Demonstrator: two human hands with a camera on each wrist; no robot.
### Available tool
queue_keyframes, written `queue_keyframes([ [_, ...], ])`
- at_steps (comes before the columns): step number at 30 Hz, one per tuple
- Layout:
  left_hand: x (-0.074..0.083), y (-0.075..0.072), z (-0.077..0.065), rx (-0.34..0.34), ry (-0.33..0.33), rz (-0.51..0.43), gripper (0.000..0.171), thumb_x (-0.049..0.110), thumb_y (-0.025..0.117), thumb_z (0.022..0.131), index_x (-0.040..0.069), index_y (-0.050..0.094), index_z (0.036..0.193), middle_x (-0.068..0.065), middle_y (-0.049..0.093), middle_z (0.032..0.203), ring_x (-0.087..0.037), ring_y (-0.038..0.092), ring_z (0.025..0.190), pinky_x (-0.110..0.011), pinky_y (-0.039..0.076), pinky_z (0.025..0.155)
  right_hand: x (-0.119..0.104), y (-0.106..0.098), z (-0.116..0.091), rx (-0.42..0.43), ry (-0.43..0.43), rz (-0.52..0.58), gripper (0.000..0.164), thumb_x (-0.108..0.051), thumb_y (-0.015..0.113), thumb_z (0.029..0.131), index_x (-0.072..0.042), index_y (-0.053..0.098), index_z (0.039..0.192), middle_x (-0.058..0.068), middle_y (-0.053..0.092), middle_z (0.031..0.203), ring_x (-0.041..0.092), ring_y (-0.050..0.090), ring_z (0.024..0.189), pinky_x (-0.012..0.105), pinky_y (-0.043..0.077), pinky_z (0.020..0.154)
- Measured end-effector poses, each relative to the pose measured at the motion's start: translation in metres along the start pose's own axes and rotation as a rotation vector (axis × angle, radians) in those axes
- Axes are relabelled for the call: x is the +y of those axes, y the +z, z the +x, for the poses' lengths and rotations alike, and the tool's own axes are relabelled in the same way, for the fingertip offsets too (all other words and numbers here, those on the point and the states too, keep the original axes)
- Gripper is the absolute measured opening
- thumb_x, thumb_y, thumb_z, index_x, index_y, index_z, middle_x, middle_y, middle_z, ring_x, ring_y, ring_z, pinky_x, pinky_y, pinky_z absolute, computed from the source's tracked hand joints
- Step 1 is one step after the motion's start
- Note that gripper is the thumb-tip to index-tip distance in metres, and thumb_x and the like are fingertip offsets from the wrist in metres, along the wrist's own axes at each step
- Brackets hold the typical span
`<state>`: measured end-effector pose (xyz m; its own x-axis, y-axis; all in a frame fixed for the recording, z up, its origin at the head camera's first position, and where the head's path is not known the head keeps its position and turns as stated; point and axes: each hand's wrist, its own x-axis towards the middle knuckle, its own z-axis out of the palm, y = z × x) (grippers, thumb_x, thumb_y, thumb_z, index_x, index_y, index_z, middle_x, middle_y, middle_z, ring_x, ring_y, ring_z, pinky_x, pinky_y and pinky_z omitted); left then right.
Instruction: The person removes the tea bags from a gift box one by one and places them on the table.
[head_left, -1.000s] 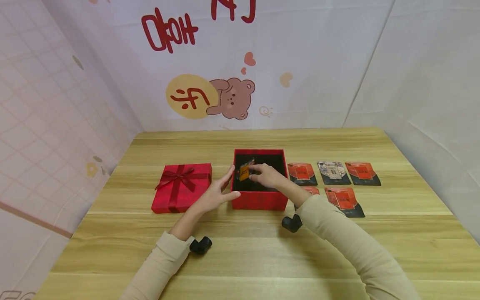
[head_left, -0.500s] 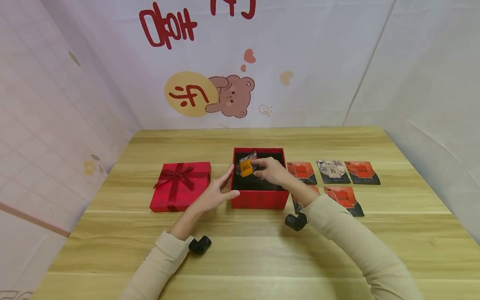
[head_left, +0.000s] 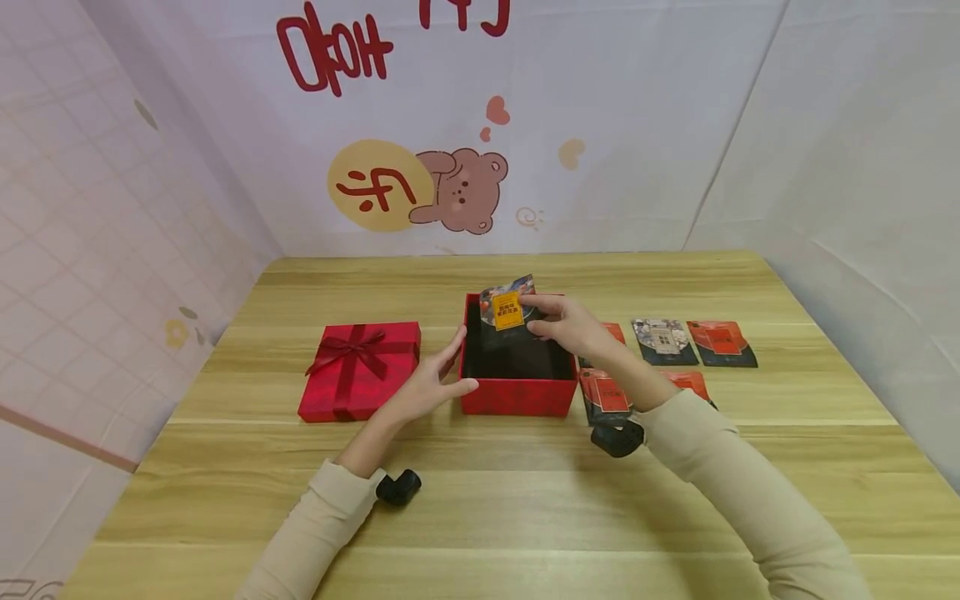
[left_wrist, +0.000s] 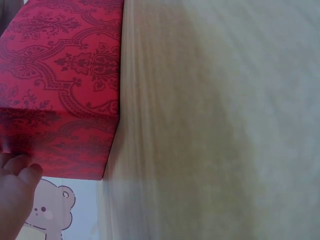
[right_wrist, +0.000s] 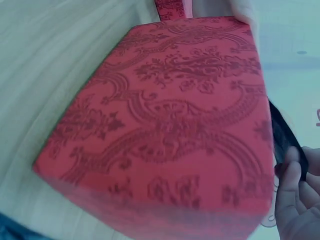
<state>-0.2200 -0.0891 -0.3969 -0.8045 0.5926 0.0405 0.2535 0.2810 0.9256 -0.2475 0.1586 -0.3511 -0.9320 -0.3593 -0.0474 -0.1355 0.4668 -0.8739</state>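
My right hand (head_left: pixel 577 327) pinches one edge of a dark, patterned sachet (head_left: pixel 507 311) with a yellow label, between thumb and fingers. The sachet is raised at the far left part of an uncovered red box (head_left: pixel 517 398) with a black inside. In the right wrist view the sachet (right_wrist: pixel 284 132) shows edge-on beyond the box wall. My left hand (head_left: pixel 429 386) rests at the box's left side, its fingers extended along that side and its thumb at the front corner. In the left wrist view its fingertips (left_wrist: pixel 30 172) touch the patterned wall.
To the left lies the red lid (head_left: pixel 367 375) with a dark ribbon bow. Right of the box are several sachets: a whitish one (head_left: pixel 664 342), an orange-red one (head_left: pixel 723 343) and another orange-red one (head_left: pixel 604 397) partly near my right wrist. A white printed cloth (head_left: pixel 622 125) hangs behind the table.
My right hand has lifted the yellow-labelled sachet up from inside the box, toward the far rim and slightly right. The left hand has stayed at the box's side.
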Motion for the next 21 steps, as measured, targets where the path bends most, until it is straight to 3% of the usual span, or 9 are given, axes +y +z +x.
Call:
queue_keyframes([
  [8, 0.000, 0.000, 0.000, 0.002, 0.008, 0.002, 0.079, 0.010, 0.059, 0.088, 0.002, 0.005, 0.146, -0.010, 0.003, 0.153, -0.026, 0.008, 0.139, -0.045, 0.021, 0.108, 0.010, -0.018, -0.018, 0.012, -0.014, 0.073, 0.047, -0.007, 0.050, 0.093, -0.007, 0.040, 0.139, 0.013, 0.034, 0.144, 0.031, 0.044, 0.122, 0.036, 0.048, 0.087],
  [14, 0.002, 0.001, -0.001, 0.003, 0.018, -0.005, 0.078, 0.008, 0.058, 0.088, 0.000, 0.005, 0.145, -0.012, 0.003, 0.153, -0.027, 0.007, 0.139, -0.046, 0.020, 0.108, 0.021, -0.031, -0.037, 0.003, 0.002, 0.135, 0.049, -0.009, 0.050, 0.094, -0.008, 0.036, 0.141, 0.013, 0.032, 0.146, 0.031, 0.039, 0.126, 0.046, 0.041, 0.096],
  [21, -0.007, 0.001, 0.001, 0.006, 0.035, -0.003, 0.080, 0.013, 0.060, 0.089, 0.002, 0.005, 0.146, -0.011, 0.003, 0.153, -0.025, 0.007, 0.139, -0.045, 0.021, 0.108, 0.031, -0.047, -0.056, 0.044, 0.086, 0.196, 0.055, -0.019, 0.053, 0.093, -0.012, 0.031, 0.143, 0.014, 0.031, 0.145, 0.033, 0.035, 0.127, 0.053, 0.030, 0.102],
])
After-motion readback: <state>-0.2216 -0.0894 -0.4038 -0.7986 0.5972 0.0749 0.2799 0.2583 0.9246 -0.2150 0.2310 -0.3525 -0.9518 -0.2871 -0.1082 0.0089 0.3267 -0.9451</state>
